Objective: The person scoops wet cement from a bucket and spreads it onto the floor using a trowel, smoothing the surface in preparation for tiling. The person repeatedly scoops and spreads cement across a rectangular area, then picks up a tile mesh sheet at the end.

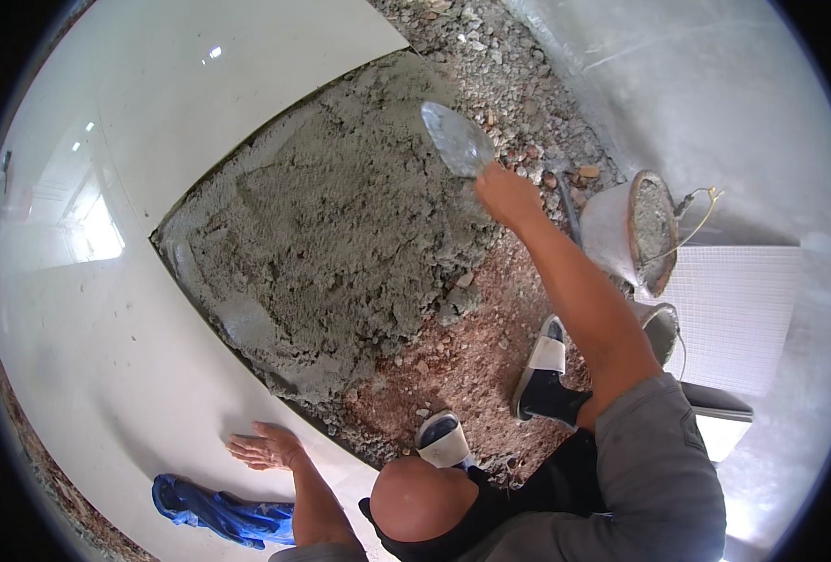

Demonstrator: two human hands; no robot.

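My right hand (507, 195) is closed around the handle of a pointed masonry trowel (458, 139). The trowel's metal blade is over the upper right edge of a bed of wet grey mortar (331, 204). My left hand (264, 446) rests, fingers spread, on or just over a glossy white floor tile (169, 351), below the mortar's lower left edge and near a crumpled blue cloth (226, 509). The mortar fills a corner bounded by large white tiles on two sides. Its surface is rough in the middle and smoother along the tile edges.
A bucket of mortar (609, 228) stands at the right, with a second bucket (658, 330) below it. Beside it are a hammer-like tool (568, 207) and rubble (521, 91) along the grey wall (675, 84). White tiles (739, 309) lean there. My sandalled feet are on reddish soil (479, 372).
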